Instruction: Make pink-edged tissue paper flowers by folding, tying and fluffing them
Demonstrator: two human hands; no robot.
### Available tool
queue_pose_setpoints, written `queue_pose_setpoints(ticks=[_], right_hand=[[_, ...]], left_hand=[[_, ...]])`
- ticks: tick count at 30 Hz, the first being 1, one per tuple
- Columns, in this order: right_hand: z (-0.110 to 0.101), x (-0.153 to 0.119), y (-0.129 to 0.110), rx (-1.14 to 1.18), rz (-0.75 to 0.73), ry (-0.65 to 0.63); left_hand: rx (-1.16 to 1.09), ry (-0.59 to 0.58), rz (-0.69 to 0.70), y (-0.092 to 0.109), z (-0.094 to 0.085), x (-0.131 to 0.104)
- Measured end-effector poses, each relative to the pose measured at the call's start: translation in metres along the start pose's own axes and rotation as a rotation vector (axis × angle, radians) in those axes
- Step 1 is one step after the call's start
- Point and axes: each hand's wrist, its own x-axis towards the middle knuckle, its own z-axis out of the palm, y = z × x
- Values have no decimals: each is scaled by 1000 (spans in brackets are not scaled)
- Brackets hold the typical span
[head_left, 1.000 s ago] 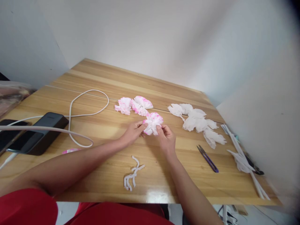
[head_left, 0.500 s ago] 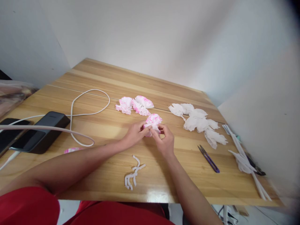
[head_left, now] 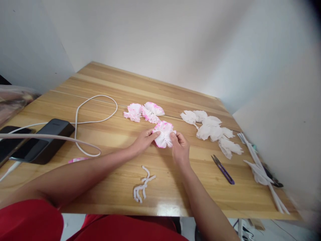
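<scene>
Between my hands is a white paper flower (head_left: pixel 164 134) with pink edges, spread wide and roughly round. My left hand (head_left: pixel 145 141) pinches its left side, thumb on top. On the opposite side my right hand (head_left: pixel 181 147) grips the rim between thumb and fingers. The fingers underneath are partly hidden. Just beyond lie more pink-edged paper flowers (head_left: pixel 151 112), bunched together. Closer to me on the table are several short, bent white fuzzy strips (head_left: pixel 144 185) in a small heap.
White paper pieces (head_left: pixel 210 129) lie to the right, near purple-handled thread snips (head_left: pixel 223 170). Long white stems (head_left: pixel 260 174) rest along the right edge. At left are a black device (head_left: pixel 45 140), a phone and a looped white cable (head_left: pixel 96 122). A pink-edged scrap (head_left: pixel 77 160) is beside my left forearm.
My right hand has moved slightly right, drawing the flower apart. It now lies flatter and wider, its pleated white middle showing. The things on the table have stayed put.
</scene>
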Motion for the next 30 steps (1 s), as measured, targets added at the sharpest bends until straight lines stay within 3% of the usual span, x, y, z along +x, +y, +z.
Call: queue_pose_setpoints(ticks=[6, 10, 14, 17, 24, 30], right_hand=[[-5, -2, -6, -273, -248, -153], [-4, -2, 1, -454, -354, -113], [-3, -3, 7, -464, -312, -94], [-3, -3, 6, -438, -284, -108], [-2, 2, 3, -135, -60, -91], [-2, 6, 2, -10, 40, -91]], left_hand=[[-143, 93, -63, 2, -2, 3], [-184, 28, -94, 5, -2, 3], [18, -68, -66, 6, -2, 1], [97, -73, -34, 3, -2, 0], [-13, -60, -46, 8, -1, 1], [-73, -74, -55, 7, -3, 2]])
